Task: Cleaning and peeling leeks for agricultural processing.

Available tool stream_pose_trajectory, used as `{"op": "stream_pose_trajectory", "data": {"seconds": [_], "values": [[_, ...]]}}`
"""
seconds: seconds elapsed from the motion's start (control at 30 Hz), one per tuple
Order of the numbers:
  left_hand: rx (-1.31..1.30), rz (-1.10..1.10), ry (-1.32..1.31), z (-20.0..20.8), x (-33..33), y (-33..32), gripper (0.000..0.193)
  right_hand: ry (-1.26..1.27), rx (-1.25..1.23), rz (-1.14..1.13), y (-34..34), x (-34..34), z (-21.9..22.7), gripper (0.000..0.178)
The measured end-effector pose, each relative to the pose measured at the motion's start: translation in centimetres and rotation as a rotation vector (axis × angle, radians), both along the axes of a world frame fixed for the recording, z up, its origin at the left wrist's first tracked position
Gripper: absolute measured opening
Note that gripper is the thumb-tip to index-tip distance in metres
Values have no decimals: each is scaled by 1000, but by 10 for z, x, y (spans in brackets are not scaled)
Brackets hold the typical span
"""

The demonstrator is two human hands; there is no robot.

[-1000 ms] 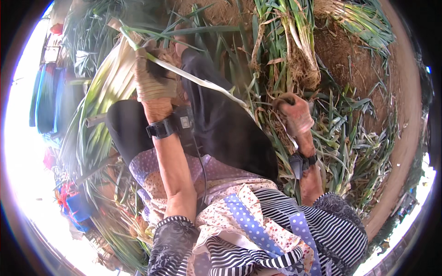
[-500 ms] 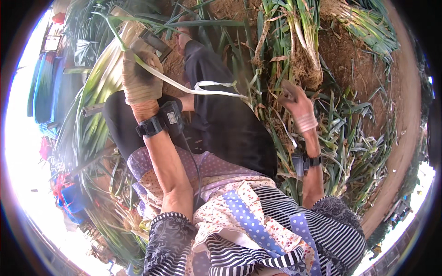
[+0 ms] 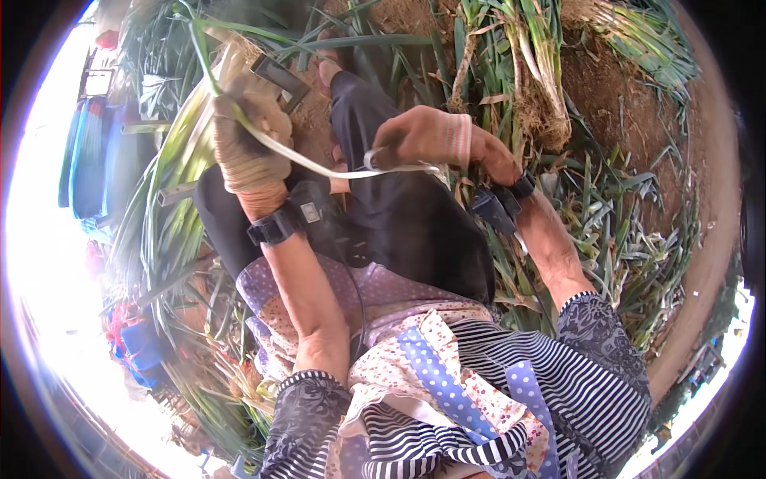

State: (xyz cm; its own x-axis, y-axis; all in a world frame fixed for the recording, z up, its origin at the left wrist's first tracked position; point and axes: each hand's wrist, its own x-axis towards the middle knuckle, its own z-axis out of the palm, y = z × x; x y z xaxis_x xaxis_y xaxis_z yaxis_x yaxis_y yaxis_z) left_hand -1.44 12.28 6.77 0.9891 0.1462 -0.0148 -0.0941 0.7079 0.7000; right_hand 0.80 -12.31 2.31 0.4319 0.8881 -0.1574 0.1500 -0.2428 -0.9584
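A: Where does the stalk lie relative to the hands?

B: The long stalk (image 3: 319, 169), green toward its far-left leaves and white toward the right, runs from the left hand (image 3: 251, 148) to the near side of the right hand (image 3: 427, 137), passing above the dark trousers (image 3: 423, 231).

A: And the state of each hand?

B: Left: in a soiled pale glove, closed around the stalk where green gives way to white. Right: in a pinkish glove, well apart from the left, curled beside the white length with a small pale loop (image 3: 370, 162) at its fingertips. The fingers are shadowed and blurred; whether they pinch loop or stalk cannot be told.

A: The surroundings?

B: Left: a large sheaf (image 3: 185, 120) of pale-based green stalks, partly covered by the left hand. Just beyond that hand: a dark angular frame (image 3: 281, 81). Far right: a rooted bunch (image 3: 531, 72), with a second bunch (image 3: 638, 40) farther right on brown soil (image 3: 606, 104). Right: loose green leaves (image 3: 606, 247), some of them hidden by the right forearm and its black wrist device (image 3: 496, 209).
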Motion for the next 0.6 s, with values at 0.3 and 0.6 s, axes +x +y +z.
{"op": "stream_pose_trajectory", "data": {"seconds": [0.3,0.6], "values": [[-59,-141,-170,-2,2,14,36,401,116,-644,-100,-76,-57,11],[113,-31,-84,-4,1,11,37,504,-238,-953,-118,-121,-87,18]]}}
